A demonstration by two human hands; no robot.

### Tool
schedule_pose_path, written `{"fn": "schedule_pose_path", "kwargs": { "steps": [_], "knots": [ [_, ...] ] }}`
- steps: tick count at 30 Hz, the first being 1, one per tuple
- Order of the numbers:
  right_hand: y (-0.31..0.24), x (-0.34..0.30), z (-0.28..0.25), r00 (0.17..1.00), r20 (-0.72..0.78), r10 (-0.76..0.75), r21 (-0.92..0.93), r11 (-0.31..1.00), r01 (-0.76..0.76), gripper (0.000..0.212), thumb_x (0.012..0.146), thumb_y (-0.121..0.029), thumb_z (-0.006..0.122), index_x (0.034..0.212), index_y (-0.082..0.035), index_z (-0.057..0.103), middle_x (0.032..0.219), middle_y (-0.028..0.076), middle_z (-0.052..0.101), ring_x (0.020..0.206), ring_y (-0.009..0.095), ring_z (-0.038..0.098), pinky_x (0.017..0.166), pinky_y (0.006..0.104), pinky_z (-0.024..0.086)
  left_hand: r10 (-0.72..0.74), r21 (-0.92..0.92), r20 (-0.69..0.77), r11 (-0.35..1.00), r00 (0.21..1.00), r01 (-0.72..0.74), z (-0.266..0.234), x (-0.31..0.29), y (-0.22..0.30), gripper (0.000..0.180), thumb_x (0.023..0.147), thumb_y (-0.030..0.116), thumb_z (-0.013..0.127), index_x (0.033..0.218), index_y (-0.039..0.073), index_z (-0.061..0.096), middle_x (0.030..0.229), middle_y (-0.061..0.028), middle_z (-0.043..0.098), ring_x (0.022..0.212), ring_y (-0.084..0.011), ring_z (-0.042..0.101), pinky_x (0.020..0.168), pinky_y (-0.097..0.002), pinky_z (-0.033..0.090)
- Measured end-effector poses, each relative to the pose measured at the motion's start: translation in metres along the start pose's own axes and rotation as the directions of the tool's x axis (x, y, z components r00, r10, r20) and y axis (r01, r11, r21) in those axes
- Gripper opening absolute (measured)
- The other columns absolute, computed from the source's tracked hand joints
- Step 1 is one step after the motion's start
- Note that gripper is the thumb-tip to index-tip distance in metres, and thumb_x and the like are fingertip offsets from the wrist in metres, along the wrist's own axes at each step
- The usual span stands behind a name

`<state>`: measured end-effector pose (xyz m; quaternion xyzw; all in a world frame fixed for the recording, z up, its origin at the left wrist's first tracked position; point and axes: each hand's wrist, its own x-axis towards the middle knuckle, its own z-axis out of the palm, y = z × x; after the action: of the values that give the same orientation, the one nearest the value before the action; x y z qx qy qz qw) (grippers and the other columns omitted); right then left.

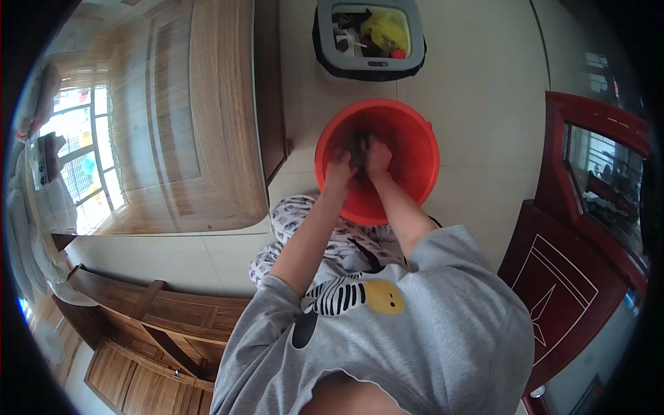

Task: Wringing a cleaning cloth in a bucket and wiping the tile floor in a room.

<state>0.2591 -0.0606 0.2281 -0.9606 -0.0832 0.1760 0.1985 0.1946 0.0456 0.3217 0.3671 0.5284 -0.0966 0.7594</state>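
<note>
Left hand (339, 169), right hand (377, 155) at dark item (358, 149) in bucket (415, 159) — grip unclear; bin (387, 64) beyond, table (225, 138) left.

1. Bucket (418, 155): plain red.
2. Blurred item (357, 153) inside: blackish, to my eye.
3. Shirt (449, 325): grey; black-and-white stripes, yellow patch.
4. Trousers (296, 214): white, dark-grey print.
5. Bin (351, 63): grey rim, black liner (370, 73).
6. Table (221, 138): brown woodgrain.
7. Cabinet (564, 277): dark red, white lines.
</note>
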Motion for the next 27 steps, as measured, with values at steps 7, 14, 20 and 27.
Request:
{"fn": "schedule_pose_path", "kwargs": {
  "steps": [7, 14, 20, 27],
  "knots": [
    [0.111, 0.017, 0.042, 0.912, 0.183, 0.366, -0.076, 0.931, -0.358, 0.037, 0.094, -0.034, 0.058, 0.122, -0.01, 0.064, 0.102, 0.014, 0.073, 0.094, 0.036, 0.071, 0.083, 0.0489, 0.057, 0.071, 0.19, 0.162, 0.976, 0.984, -0.101, 0.024, 0.013, -0.017, 0.071, 0.102, 0.032, 0.051, 0.16, 0.01, 0.017, 0.162, -0.013, 0.027, 0.148, -0.0281, 0.028, 0.118, -0.0421, 0.026],
    [-0.036, -0.078, -0.143, 0.59, 0.752, 0.294, 0.609, 0.033, -0.792, 0.053, 0.091, -0.034, 0.072, 0.136, -0.013, 0.053, 0.118, 0.003, 0.064, 0.105, 0.02, 0.06, 0.08, 0.0407, 0.055, -0.224, -0.037, 0.051, 0.973, 0.973, 0.226, 0.04, -0.03, 0.036, 0.051, 0.106, 0.032, 0.04, 0.147, 0.003, 0.043, 0.137, -0.0177, 0.056, 0.123, -0.029, 0.058, 0.1, -0.0429, 0.05],
    [-0.053, -0.081, -0.11, 0.833, 0.49, 0.257, 0.745, 0.373, -0.553, 0.026, 0.091, -0.03, 0.073, 0.102, -0.006, 0.072, 0.091, -0.003, 0.069, 0.08, 0.012, 0.063, 0.065, 0.0298, 0.048, -0.165, -0.483, 0.135, 0.85, 0.977, 0.21, 0.028, 0.016, -0.022, 0.036, 0.102, 0.028, 0.049, 0.118, 0.001, 0.066, 0.105, -0.0119, 0.07, 0.095, -0.0272, 0.069, 0.082, -0.043, 0.057],
    [-0.015, 0.006, -0.058, 0.985, -0.001, 0.172, 0.166, 0.971, -0.169, 0.03, 0.088, -0.036, 0.069, 0.094, -0.007, 0.075, 0.085, 0.015, 0.073, 0.081, 0.035, 0.071, 0.073, 0.0463, 0.053, 0.136, 0.245, 0.088, 0.957, 0.987, -0.154, 0.019, 0.014, -0.021, 0.041, 0.103, 0.032, 0.049, 0.13, 0.003, 0.061, 0.115, -0.0117, 0.067, 0.093, -0.0246, 0.067, 0.081, -0.0405, 0.053]
  ]
}}
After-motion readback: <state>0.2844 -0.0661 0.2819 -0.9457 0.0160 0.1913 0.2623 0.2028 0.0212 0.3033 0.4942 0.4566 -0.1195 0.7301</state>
